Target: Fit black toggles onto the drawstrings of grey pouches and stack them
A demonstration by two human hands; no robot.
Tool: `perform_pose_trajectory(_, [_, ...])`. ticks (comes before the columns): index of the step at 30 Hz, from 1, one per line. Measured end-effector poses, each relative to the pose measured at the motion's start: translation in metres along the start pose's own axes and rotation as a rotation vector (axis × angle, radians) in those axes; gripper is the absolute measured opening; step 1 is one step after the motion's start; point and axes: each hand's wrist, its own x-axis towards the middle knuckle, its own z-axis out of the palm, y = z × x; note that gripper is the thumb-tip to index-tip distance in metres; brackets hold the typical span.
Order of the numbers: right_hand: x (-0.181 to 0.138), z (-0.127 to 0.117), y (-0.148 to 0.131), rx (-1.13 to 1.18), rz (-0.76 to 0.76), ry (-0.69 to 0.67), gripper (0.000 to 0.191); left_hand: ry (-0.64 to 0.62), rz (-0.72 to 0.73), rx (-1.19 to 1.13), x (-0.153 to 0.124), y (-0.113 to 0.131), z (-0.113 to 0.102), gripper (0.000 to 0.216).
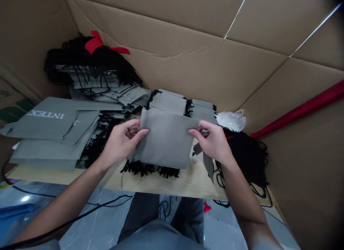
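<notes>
Between my two hands is a flat grey bag, its plain face turned up and its lower part over a stack with black cord ends. My left hand pinches the bag's left edge, thumb on top. At the upper right edge, my right hand grips it the same way. Just behind it lie stacks of similar grey bags with black cords along their sides. Under my right wrist, a narrow grey piece hangs near the board's front edge.
Larger grey bags, one printed INTEX, are piled on the left. Behind them rises a heap of black cords with a red band. Right of my hands are a black cord bundle and clear plastic. Cardboard walls enclose the wooden board.
</notes>
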Motion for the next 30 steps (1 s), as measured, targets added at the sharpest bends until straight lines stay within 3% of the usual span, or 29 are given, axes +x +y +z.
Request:
perform_pose_trajectory(2, [0.009,0.013,0.004,-0.062,0.103,-0.063,0.014,-0.035,-0.081,0.059,0.010,-0.006,0.010,0.045])
perform_pose_trajectory(3, [0.013,0.022,0.006,-0.094,0.147,-0.104,0.015,-0.049,-0.118,0.104,0.015,-0.011,0.017,0.043])
perform_pose_trajectory(5, [0.020,0.041,0.012,-0.176,0.226,-0.170,0.039,-0.093,-0.173,0.208,0.023,-0.020,0.030,0.041])
perform_pose_trajectory(9, [0.028,0.069,0.019,-0.290,0.332,-0.275,0.038,-0.156,-0.227,0.384,0.026,-0.030,0.049,0.041])
perform_pose_trajectory(13, [0.027,0.073,0.028,-0.348,0.404,-0.364,0.044,-0.095,-0.238,0.483,0.020,-0.036,0.052,0.044])
perform_pose_trajectory(21, [0.013,0.062,0.055,-0.277,0.407,-0.762,0.035,0.052,-0.370,0.403,0.003,-0.086,0.051,0.045])
perform_pose_trajectory(30, [0.014,0.084,0.034,-0.489,0.359,-0.654,0.039,0.127,-0.399,0.217,-0.013,-0.098,0.078,0.045])
